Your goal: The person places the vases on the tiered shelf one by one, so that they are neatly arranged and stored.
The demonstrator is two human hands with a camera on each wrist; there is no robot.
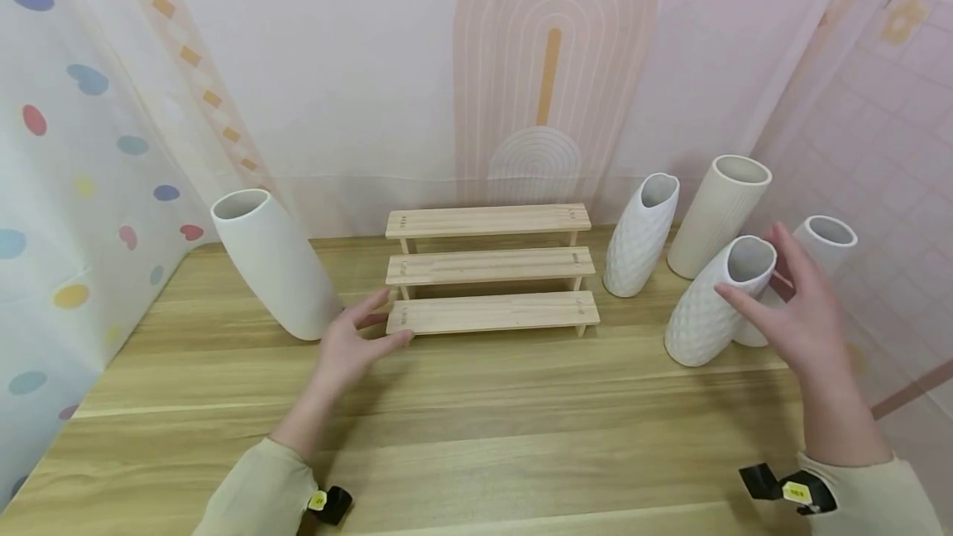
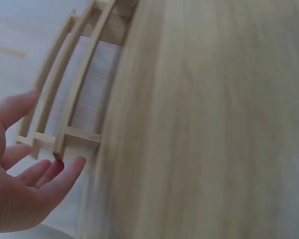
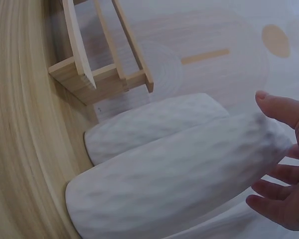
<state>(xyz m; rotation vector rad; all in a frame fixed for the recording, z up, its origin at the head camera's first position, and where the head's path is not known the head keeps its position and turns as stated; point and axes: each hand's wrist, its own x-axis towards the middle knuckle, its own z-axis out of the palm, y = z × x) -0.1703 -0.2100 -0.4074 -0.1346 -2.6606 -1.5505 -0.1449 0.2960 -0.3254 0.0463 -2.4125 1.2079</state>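
Note:
A three-tier light wooden shelf (image 1: 491, 269) stands on the table. My left hand (image 1: 357, 342) is at its left end, thumb and fingers spread; in the left wrist view, the left hand (image 2: 27, 174) has its fingertips close to the shelf's end pieces (image 2: 82, 134), and contact is hard to tell. On the right, my right hand (image 1: 807, 313) is spread about the upper part of a white dimpled vase (image 1: 707, 313), which stands on the table. In the right wrist view, the right thumb (image 3: 281, 107) shows a gap from this vase (image 3: 174, 179).
A tall smooth white vase (image 1: 279, 271) stands left of the shelf. Right of it are another white textured vase (image 1: 640, 242), a ribbed cream vase (image 1: 718, 217) and a white vase (image 1: 826, 242) partly hidden by the right hand. A patterned cloth (image 1: 357, 81) hangs behind the table (image 1: 476, 437).

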